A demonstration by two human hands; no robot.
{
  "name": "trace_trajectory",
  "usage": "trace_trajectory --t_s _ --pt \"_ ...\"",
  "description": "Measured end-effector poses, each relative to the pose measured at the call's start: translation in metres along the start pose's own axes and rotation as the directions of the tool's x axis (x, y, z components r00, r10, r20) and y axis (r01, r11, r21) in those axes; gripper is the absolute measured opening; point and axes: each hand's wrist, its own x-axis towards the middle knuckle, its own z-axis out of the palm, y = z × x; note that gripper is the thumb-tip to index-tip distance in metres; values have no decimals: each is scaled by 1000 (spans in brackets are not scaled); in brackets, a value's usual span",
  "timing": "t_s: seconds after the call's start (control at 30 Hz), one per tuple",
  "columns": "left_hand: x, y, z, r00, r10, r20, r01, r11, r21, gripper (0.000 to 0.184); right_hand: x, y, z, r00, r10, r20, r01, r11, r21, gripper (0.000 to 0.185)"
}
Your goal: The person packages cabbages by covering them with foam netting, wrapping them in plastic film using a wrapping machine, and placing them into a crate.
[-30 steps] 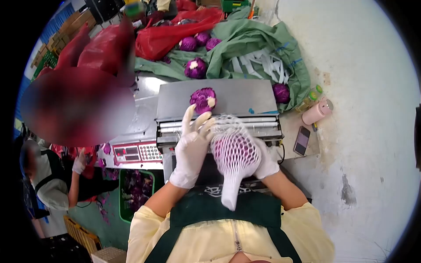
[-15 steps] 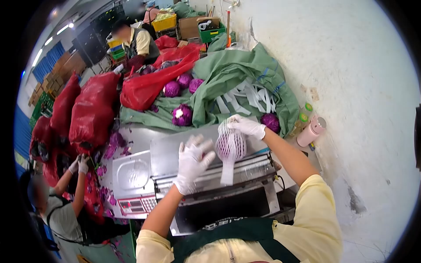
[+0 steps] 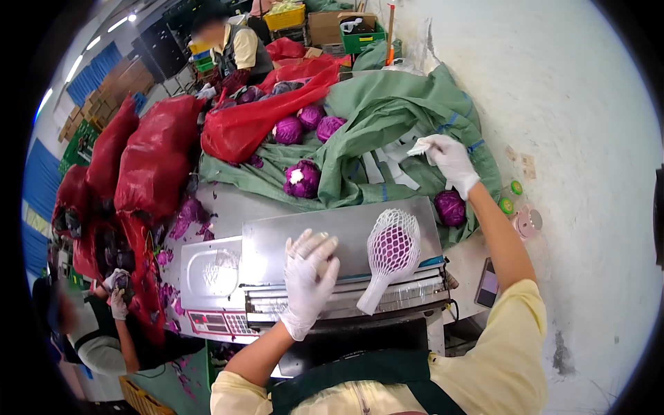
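Note:
A purple cabbage in a white foam net sleeve lies on the steel wrapping machine, the sleeve's narrow tail pointing toward me. My left hand, gloved in white, hovers over the machine left of that cabbage, its fingers apart and holding nothing. Out to the right, my gloved right hand pinches the end of a white foam net above the green sack. More white foam nets lie in the sack's opening. A bare purple cabbage sits just below my right hand.
A digital scale stands left of the machine. Behind are several loose cabbages and a red mesh bag. Full red sacks and a co-worker are at left; another person works behind. A phone and pink bottle lie right.
My right hand has let go of the netted cabbage, now lying on the machine, and moved right to the foam nets, taking hold of one. My left hand stays over the machine.

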Motion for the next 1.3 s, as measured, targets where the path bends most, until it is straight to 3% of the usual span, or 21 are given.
trace_trajectory --t_s 0.07,0.13,0.2,0.27,0.3,0.37,0.53,0.6,0.63,0.67,0.8,0.87,0.93,1.0,1.03,1.1,1.13,1.17,1.2,1.27,1.3 --pt "2 10 -4 954 -190 -231 44 853 -520 43 -32 -80 -21 931 -362 -45 330 889 -318 12" --pt "10 43 -22 920 -208 -333 14 866 -501 49 -69 -140 -26 848 -530 17 514 814 -272 14" --pt "5 74 -28 936 -315 -160 59 585 -809 45 -117 -174 -9 878 -392 275 402 915 20 17" --pt "-17 74 -21 941 -293 167 270 356 -895 38 -163 -194 13 842 -331 427 386 921 -48 20" --pt "-30 71 -16 942 -304 142 241 321 -916 24 -177 -198 22 862 -113 494 27 984 179 21" --pt "-50 66 -24 901 -380 209 314 239 -919 10 -203 -198 40 774 132 620 -532 666 523 22" --pt "-93 63 -23 821 -432 373 398 -36 -917 20 -257 -207 76 876 188 445 -428 729 534 16" --pt "-104 54 -23 835 -440 329 349 -39 -936 32 -262 -209 82 783 267 561 -618 245 747 14" --pt "-105 49 -21 823 -474 312 318 -70 -945 32 -266 -216 87 828 299 475 -547 238 803 13" --pt "-104 46 -19 810 -507 294 284 -101 -954 32 -269 -207 97 875 304 376 -483 511 711 22" --pt "-113 41 -21 781 -500 375 451 36 -892 13 -282 -224 127 938 193 287 -346 542 766 41" --pt "-111 36 -11 891 -376 -254 92 697 -711 8 -282 -226 134 905 236 353 -416 326 849 40" --pt "-113 30 -15 905 -183 -384 -17 887 -462 7 -286 -227 132 873 260 413 -471 229 852 27" --pt "-118 43 -20 820 -572 5 164 227 -960 15 -289 -214 138 851 342 399 -503 312 806 20" --pt "-116 34 -28 868 -497 8 197 329 -923 14 -283 -210 141 871 336 357 -476 403 782 8" --pt "-107 26 -36 808 -510 296 300 -76 -951 10 -271 -202 133 878 327 350 -466 413 783 8" --pt "-106 23 -39 790 -415 451 371 -263 -891 12 -261 -199 128 878 271 395 -448 172 877 10" --pt "-110 9 -34 779 -200 594 572 -160 -804 23 -249 -195 122 882 203 425 -417 -81 905 11" --pt "-119 -2 -35 678 -75 731 715 -161 -680 28 -235 -185 114 864 281 419 -429 -26 903 13" --pt "-107 -26 -63 568 -229 791 808 336 -483 15 -209 -187 106 874 252 415 -471 648 598 24" --pt "-104 -59 -42 816 -276 508 577 356 -735 10 -202 -187 99 814 125 567 -382 850 362 34"
